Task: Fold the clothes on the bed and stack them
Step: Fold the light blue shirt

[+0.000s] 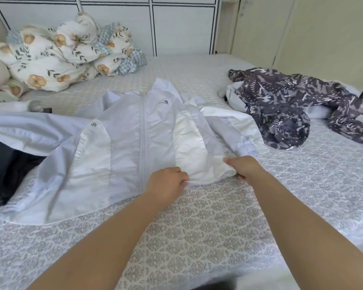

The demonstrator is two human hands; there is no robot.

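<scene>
The head view looks down and across a bed (197,227) covered in a grey patterned sheet. A pale lilac and white jacket (134,147) lies zipped and front-up across the middle of the bed, its hem towards the near edge and its hood towards the far edge by the headboard, so its long axis runs away from the person. The left hand (168,182) pinches the hem just right of the zip line, and the right hand (244,167) pinches the hem's right corner, lifting that white panel slightly off the sheet; each grip is narrow and closed on jacket cloth. Both hands work the same right-hand stretch of hem, so the left half of the jacket lies well apart from either grip, with the left hand the nearer one to it. The right sleeve (235,128) trails out towards the bed's right edge, crumpled at the cuff, while the left sleeve spreads towards the left edge over a dark garment (6,170). I judge the coming move to be smoothing or folding the right side inward across the zip. A crumpled dark patterned garment (291,105) waits near the far right corner, and a floral quilt (61,53) is bunched at the far left corner.
</scene>
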